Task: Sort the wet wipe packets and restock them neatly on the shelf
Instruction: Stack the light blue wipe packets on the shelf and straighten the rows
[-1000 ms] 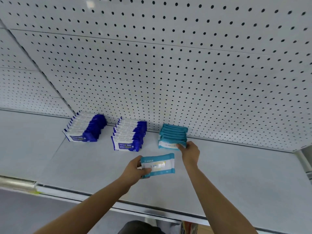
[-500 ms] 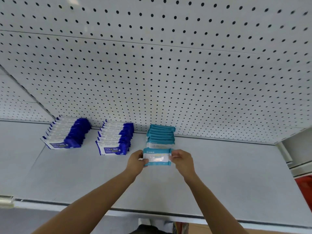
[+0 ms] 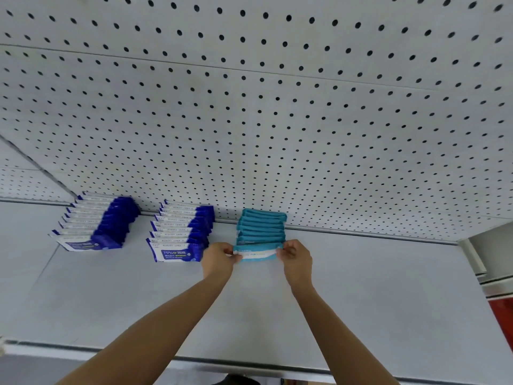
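Pinching a teal wipe packet (image 3: 258, 253) by its ends, the left hand (image 3: 218, 257) and right hand (image 3: 296, 257) are holding it against the front of the teal row (image 3: 261, 226) on the shelf (image 3: 374, 287).

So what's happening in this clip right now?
A person is restocking wipes on a white shelf backed by pegboard. The left hand and right hand each pinch an end of one teal packet, setting it at the front of the teal row. To the left stand two rows of blue packets, already lined up against the back.
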### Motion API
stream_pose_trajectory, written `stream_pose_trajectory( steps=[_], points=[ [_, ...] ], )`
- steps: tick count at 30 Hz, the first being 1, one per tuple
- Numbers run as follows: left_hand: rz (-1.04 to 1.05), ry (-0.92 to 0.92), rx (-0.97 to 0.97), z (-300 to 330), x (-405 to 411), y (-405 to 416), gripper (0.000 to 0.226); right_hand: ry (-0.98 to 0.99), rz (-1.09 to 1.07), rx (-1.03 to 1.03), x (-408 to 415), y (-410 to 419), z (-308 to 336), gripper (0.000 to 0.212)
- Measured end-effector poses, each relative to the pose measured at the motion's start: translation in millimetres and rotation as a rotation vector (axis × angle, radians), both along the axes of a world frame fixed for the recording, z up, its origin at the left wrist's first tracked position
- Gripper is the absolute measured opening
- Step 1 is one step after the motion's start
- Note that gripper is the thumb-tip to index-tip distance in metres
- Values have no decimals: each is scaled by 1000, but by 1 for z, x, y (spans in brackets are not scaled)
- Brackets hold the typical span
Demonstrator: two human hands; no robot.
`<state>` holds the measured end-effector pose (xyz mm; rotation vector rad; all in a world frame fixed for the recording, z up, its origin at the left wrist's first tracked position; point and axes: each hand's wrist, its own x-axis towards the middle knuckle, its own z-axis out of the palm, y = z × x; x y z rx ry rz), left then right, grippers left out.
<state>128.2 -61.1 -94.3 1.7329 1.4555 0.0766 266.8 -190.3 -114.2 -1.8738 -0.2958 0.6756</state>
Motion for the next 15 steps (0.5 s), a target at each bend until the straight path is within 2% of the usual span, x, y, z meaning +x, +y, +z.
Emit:
stream_pose_trajectory(
  steps=[4, 8, 12, 15],
  points=[
    [3, -40, 19, 0, 10, 6, 14, -44, -28, 19, 1, 2, -2, 9],
    [21, -78, -5, -8, 9, 0, 14, -49, -16, -11, 1, -3, -8, 19],
    [-3, -147, 5, -2, 0, -6, 22, -66, 18, -49, 2, -6, 4, 13],
    [-55, -218, 70, 14, -13, -12, 24, -152, 12, -68, 2, -14, 19, 26]
  ],
)
